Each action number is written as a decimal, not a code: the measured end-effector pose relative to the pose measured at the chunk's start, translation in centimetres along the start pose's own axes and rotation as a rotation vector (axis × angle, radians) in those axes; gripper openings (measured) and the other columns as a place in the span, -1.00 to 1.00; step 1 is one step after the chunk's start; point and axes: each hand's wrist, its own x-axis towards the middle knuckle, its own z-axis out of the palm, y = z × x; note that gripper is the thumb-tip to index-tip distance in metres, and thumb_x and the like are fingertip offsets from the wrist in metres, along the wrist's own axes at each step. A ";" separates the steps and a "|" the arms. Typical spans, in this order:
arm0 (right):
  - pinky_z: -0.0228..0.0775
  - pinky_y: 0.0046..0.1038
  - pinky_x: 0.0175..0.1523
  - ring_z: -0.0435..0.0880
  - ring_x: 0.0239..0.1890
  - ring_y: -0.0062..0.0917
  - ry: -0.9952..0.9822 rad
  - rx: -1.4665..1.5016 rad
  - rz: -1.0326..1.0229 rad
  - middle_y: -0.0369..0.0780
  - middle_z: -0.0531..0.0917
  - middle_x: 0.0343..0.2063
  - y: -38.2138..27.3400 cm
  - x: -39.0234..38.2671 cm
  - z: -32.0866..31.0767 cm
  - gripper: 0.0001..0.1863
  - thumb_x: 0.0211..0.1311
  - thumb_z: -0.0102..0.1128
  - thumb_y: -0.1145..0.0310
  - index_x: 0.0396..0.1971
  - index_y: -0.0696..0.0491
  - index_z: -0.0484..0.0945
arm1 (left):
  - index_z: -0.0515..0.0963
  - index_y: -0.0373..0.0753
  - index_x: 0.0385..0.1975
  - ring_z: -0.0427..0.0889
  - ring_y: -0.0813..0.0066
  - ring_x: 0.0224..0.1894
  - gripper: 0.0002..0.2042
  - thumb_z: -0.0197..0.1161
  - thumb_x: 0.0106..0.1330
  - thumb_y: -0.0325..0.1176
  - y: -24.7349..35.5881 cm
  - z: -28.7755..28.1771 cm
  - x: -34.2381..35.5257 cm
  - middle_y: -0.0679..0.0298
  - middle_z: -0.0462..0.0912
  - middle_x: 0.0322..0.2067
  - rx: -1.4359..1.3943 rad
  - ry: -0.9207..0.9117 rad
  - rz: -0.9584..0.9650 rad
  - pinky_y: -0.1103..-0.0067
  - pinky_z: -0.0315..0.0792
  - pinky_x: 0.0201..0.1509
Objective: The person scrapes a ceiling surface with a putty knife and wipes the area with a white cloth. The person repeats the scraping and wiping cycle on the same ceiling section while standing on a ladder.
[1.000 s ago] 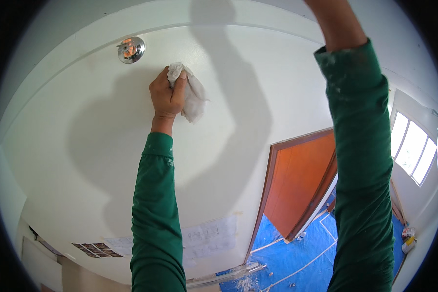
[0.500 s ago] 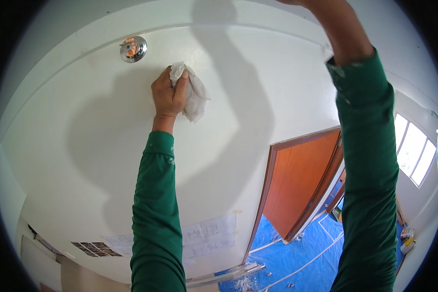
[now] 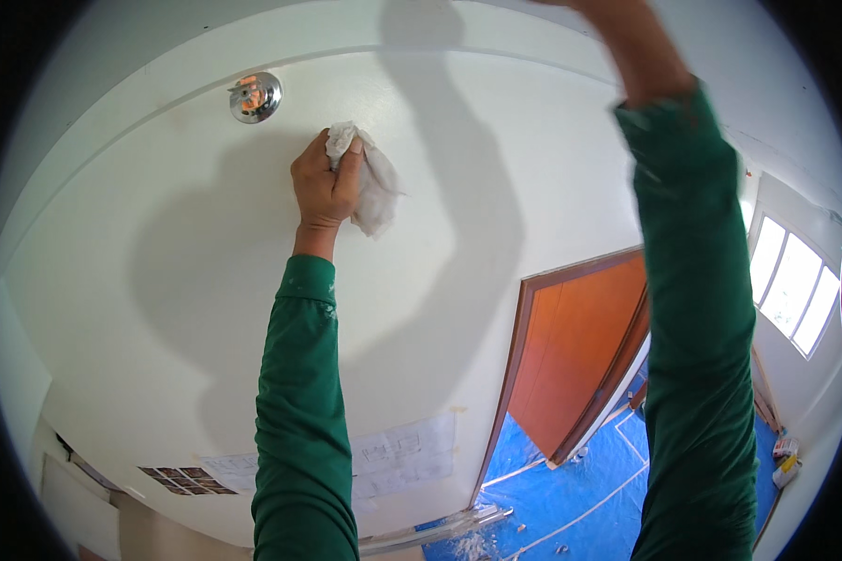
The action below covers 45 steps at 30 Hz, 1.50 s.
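Against the white wall (image 3: 421,309), my left hand (image 3: 326,187) is closed round a crumpled white rag (image 3: 376,187). The rag's loose end hangs down to the right of my thumb. Up and to the left of that hand, a round chrome fitting (image 3: 255,97) with an orange glow is fixed near the top of the wall. My right arm reaches high on the right, and my right hand (image 3: 597,11) is mostly cut off by the top edge. Its fingers are out of sight, and so is anything in them. Both sleeves are green with white smears.
An orange-brown door (image 3: 575,351) stands in its frame to the lower right. Blue plastic sheeting (image 3: 580,514) covers the floor there. Drawings on paper (image 3: 407,453) are taped low on the wall. A bright window (image 3: 795,280) and several containers (image 3: 786,458) are at far right.
My right arm has shifted a little to the left, its wrist and cuff blurred. My left hand and the rag are in nearly the same place.
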 end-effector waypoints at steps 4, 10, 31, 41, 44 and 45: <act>0.62 -0.15 -0.01 0.80 -0.14 -0.06 -0.057 -0.189 -0.164 0.19 0.76 -0.21 0.7 0.5 -0.1 -0.74 0.30 0.22 0.44 -0.30 0.37 0.73 | 0.67 -0.32 -0.26 0.68 0.40 -0.41 -0.75 0.24 0.48 -0.23 -0.1 -0.2 -0.2 0.20 0.71 -0.46 0.007 -0.035 -0.042 0.49 0.54 -0.26; 0.65 -0.14 -0.02 0.80 -0.09 0.02 -0.193 -0.080 -0.020 0.20 0.76 -0.11 -1.2 0.3 -0.8 -0.67 0.30 0.26 0.39 -0.11 0.37 0.70 | 0.64 -0.29 -0.31 0.68 0.14 -0.45 -0.75 0.26 0.46 -0.21 -0.1 0.1 0.0 0.10 0.67 -0.46 0.001 0.011 0.003 0.39 0.54 -0.31; 0.53 -0.16 -0.32 0.73 -0.49 -0.16 -0.010 0.051 -0.005 0.07 0.75 -0.51 0.4 -1.1 0.5 -0.79 0.24 0.22 0.46 -0.46 0.27 0.74 | 0.63 -0.30 -0.34 0.64 0.17 -0.47 -0.76 0.27 0.44 -0.24 -0.1 -0.1 0.1 0.11 0.64 -0.50 -0.028 0.020 0.016 0.40 0.51 -0.33; 0.56 -0.18 -0.30 0.76 -0.45 -0.19 0.025 -0.027 -0.085 0.10 0.76 -0.48 -0.5 -0.9 -1.8 -0.80 0.23 0.29 0.43 -0.42 0.26 0.77 | 0.63 -0.29 -0.35 0.62 0.18 -0.47 -0.77 0.27 0.44 -0.25 0.1 -0.2 0.0 0.11 0.63 -0.51 -0.053 0.003 -0.008 0.41 0.50 -0.33; 0.57 -0.17 -0.28 0.78 -0.43 -0.17 -0.028 -0.006 -0.098 0.10 0.76 -0.48 -0.4 -1.2 -2.2 -0.78 0.24 0.29 0.41 -0.42 0.27 0.77 | 0.64 -0.29 -0.36 0.61 0.19 -0.47 -0.78 0.27 0.44 -0.25 0.1 -0.2 0.1 0.12 0.63 -0.51 -0.044 -0.002 -0.006 0.41 0.49 -0.34; 0.58 -0.15 -0.27 0.78 -0.42 -0.16 -0.072 0.029 -0.097 0.10 0.76 -0.47 -0.7 -1.7 -2.6 -0.77 0.25 0.29 0.41 -0.42 0.28 0.77 | 0.64 -0.29 -0.36 0.61 0.19 -0.48 -0.77 0.27 0.44 -0.25 0.1 -0.1 0.1 0.12 0.63 -0.51 -0.047 0.012 -0.002 0.41 0.49 -0.34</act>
